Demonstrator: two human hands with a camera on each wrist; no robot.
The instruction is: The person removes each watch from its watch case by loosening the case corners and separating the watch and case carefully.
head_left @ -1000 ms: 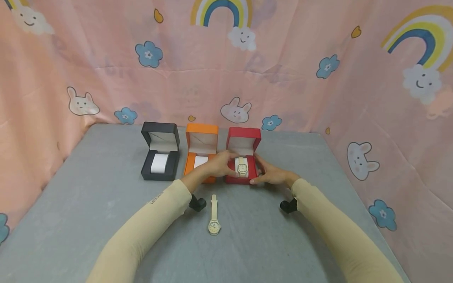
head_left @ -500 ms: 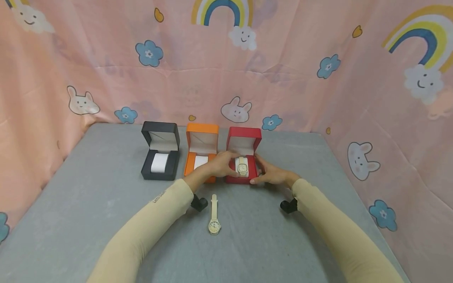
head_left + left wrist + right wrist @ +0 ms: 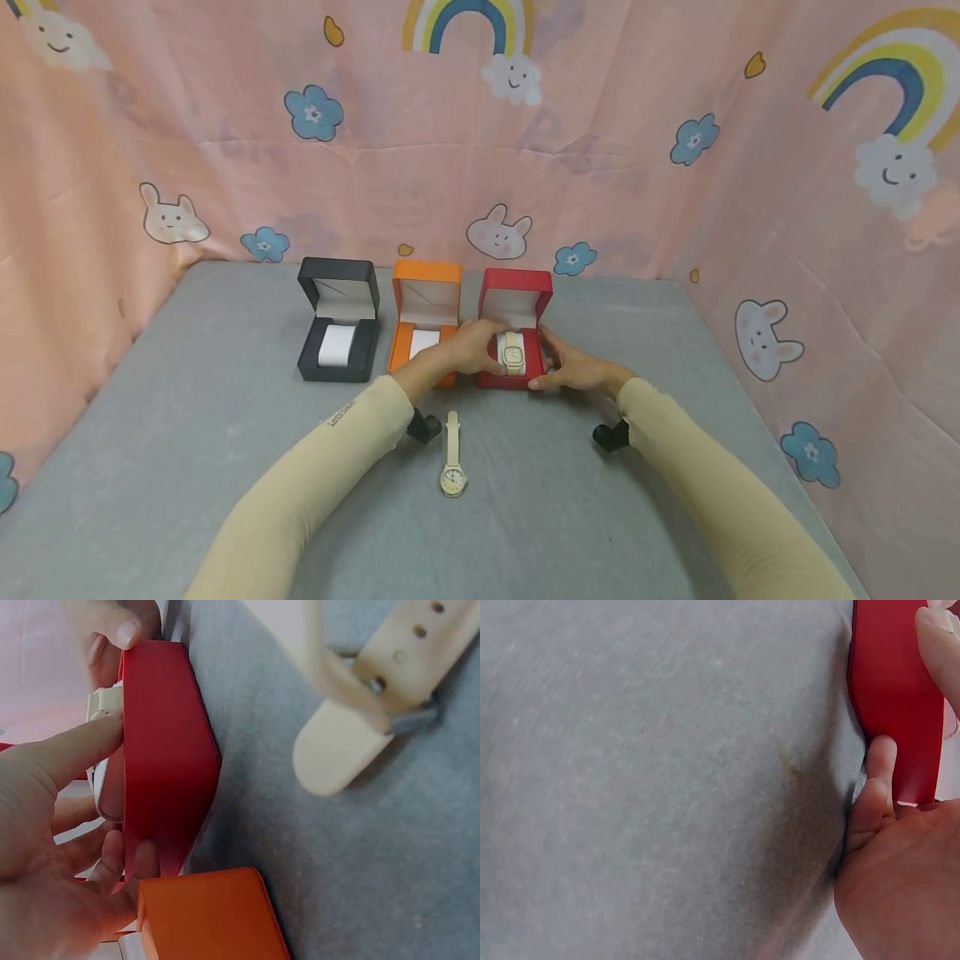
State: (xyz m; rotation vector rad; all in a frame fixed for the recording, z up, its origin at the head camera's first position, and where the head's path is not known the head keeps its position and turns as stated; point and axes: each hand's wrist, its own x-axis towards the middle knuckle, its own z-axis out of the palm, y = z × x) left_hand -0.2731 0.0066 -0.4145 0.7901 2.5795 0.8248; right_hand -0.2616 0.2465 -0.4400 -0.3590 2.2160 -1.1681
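A cream watch with a squarish face (image 3: 513, 356) sits round the white cushion inside the red watch box (image 3: 534, 358), whose lid stands up. My left hand (image 3: 474, 347) grips the box's left side; in the left wrist view its thumb (image 3: 86, 746) reaches over the rim beside the watch, with other fingers against the side wall. At the right side my right hand (image 3: 573, 365) holds the box, its thumb (image 3: 939, 656) at the front corner and fingers partly hidden. A second cream watch (image 3: 453, 481), with a round face, lies on the table, strap stretched away from me.
Immediately left of the red box stands an open orange watch box (image 3: 427, 287), partly covered by my left hand. Farther left is an open black watch box (image 3: 311, 367) with a white cushion (image 3: 337, 345). Pink printed cloth (image 3: 390, 183) hangs behind the grey table (image 3: 525, 517).
My left forearm has shifted very slightly to the right. Both hands stay at the red box, and the boxes and watches keep their places.
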